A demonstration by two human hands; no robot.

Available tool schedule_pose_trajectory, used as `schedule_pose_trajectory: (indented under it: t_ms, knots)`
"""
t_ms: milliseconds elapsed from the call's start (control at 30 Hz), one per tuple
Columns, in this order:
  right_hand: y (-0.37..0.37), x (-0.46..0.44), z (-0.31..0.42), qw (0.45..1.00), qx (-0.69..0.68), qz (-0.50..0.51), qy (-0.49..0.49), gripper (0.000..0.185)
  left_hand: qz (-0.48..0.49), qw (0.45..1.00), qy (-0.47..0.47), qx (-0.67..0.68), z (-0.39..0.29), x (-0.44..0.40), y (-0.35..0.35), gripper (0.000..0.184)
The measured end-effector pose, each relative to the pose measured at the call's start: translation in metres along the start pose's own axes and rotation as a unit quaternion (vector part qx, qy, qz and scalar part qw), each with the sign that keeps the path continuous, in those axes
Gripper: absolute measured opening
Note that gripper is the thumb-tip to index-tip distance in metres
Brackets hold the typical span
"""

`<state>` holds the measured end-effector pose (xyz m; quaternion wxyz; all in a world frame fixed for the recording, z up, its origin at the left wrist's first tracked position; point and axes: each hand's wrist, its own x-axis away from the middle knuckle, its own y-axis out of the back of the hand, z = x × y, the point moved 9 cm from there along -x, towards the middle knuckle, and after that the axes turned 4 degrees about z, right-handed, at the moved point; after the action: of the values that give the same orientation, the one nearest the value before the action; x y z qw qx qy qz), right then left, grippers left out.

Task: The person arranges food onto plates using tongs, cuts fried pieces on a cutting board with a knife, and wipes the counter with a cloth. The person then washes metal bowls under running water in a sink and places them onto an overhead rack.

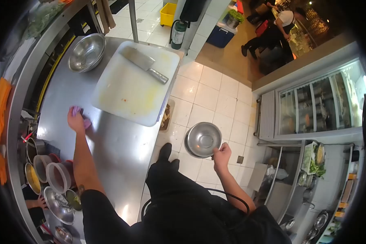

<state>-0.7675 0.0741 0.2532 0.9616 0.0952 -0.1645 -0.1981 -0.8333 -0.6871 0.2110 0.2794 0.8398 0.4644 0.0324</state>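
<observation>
My left hand is closed on a purple cloth that touches the steel counter. Out over the tiled floor, my right hand grips the rim of a metal bowl; no contents show in it. On the counter lies a white cutting board with yellow stains, and a cleaver rests flat near its far end. Another metal bowl stands left of the board.
Tubs and a metal bowl crowd the lower left, near another person's hand. A food tray is beside the counter. A glass-door fridge and shelves stand right; a person is beyond the doorway.
</observation>
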Motion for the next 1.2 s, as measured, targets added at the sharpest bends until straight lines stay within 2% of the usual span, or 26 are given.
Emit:
schedule_pose_trajectory:
  t_ms: [33,100,167,233,267,300,333,367,400,433,500,567,600,633,667,700,733,767,800,833,900,967,1000,1067,1167,1200]
  knots:
    - [-0.007,-0.008,0.004,1.000,0.006,0.002,0.005,0.028,0.036,0.987,0.071,0.141,-0.018,-0.008,-0.024,0.043]
    - [-0.027,-0.021,0.002,0.999,0.003,0.036,-0.008,0.028,0.083,0.972,0.019,0.217,-0.073,-0.030,-0.062,0.043]
    - [-0.048,-0.039,0.005,0.998,0.034,0.051,-0.014,0.026,0.093,0.969,-0.220,0.064,-0.123,-0.042,-0.105,0.040]
    - [-0.073,-0.055,0.003,0.997,0.071,0.037,0.003,0.025,0.194,0.962,-0.191,-0.013,-0.133,-0.005,-0.159,0.036]
    - [-0.087,-0.065,-0.005,0.996,0.079,0.050,-0.005,0.023,0.092,0.926,-0.350,-0.104,-0.186,0.046,-0.142,0.032]
    - [-0.098,-0.075,-0.006,0.995,0.075,0.059,-0.007,0.023,0.188,0.962,-0.195,-0.048,-0.176,0.066,-0.157,0.029]
    - [-0.105,-0.078,0.005,0.990,0.121,0.041,0.055,0.023,0.262,0.948,-0.179,0.012,-0.186,0.115,-0.170,0.026]
    - [-0.111,-0.078,0.016,0.980,0.164,0.018,0.114,0.023,0.227,0.952,-0.207,0.005,-0.192,0.180,-0.183,0.025]
    - [-0.114,-0.075,0.022,0.980,0.164,0.018,0.113,0.023,0.237,0.938,-0.242,0.073,-0.228,0.244,-0.183,0.025]
    - [-0.113,-0.069,0.020,0.981,0.160,0.015,0.107,0.023,0.364,0.887,-0.268,0.099,-0.253,0.311,-0.198,0.030]
    - [-0.105,-0.072,0.024,0.980,0.172,0.017,0.096,0.023,0.448,0.842,-0.211,0.213,-0.299,0.357,-0.197,0.039]
    - [-0.090,-0.071,0.017,0.980,0.185,0.004,0.078,0.024,0.324,0.886,-0.145,0.297,-0.280,0.294,-0.203,0.039]
    - [-0.085,-0.071,0.010,0.987,0.155,0.012,0.048,0.024,0.312,0.908,-0.022,0.277,-0.273,0.234,-0.195,0.041]
    - [-0.081,-0.070,0.002,0.992,0.122,0.021,0.017,0.024,0.283,0.892,-0.032,0.351,-0.275,0.175,-0.176,0.045]
    - [-0.078,-0.071,-0.005,0.994,0.107,0.019,0.008,0.024,0.253,0.939,-0.001,0.234,-0.261,0.115,-0.162,0.046]
    - [-0.075,-0.073,-0.007,0.994,0.110,0.018,0.011,0.024,0.204,0.943,-0.006,0.264,-0.221,0.063,-0.160,0.046]
    - [-0.073,-0.074,-0.012,0.994,0.106,0.022,-0.005,0.024,0.218,0.919,0.126,0.303,-0.188,0.039,-0.155,0.043]
    - [-0.073,-0.074,-0.017,0.995,0.097,0.024,-0.022,0.024,0.218,0.919,0.122,0.305,-0.167,0.033,-0.152,0.043]
    - [-0.071,-0.076,-0.015,0.993,0.112,0.028,-0.013,0.024,0.146,0.985,-0.075,0.057,-0.167,0.029,-0.138,0.042]
    - [-0.075,-0.086,-0.006,0.994,0.107,0.026,-0.005,0.024,0.051,0.944,-0.259,-0.198,-0.181,0.042,-0.146,0.041]
    - [-0.071,-0.072,-0.006,0.995,0.094,0.028,-0.029,0.025,0.095,0.938,-0.256,-0.215,-0.171,0.079,-0.184,0.038]
    - [-0.087,-0.081,-0.007,0.994,0.085,0.056,0.033,0.029,0.158,0.964,-0.196,-0.082,-0.217,0.128,-0.200,0.033]
    - [-0.098,-0.075,0.000,0.996,0.060,0.069,-0.006,0.029,0.197,0.947,-0.254,0.009,-0.222,0.161,-0.230,0.031]
    - [-0.113,-0.072,0.002,0.994,0.012,0.096,-0.051,0.028,0.266,0.908,-0.324,-0.015,-0.296,0.241,-0.226,0.032]
    - [-0.118,-0.083,-0.016,0.994,0.019,0.085,-0.068,0.026,0.413,0.874,-0.256,0.029,-0.305,0.273,-0.228,0.040]
    - [-0.114,-0.081,-0.017,0.992,0.013,0.083,-0.095,0.025,0.511,0.838,-0.034,0.185,-0.285,0.267,-0.219,0.043]
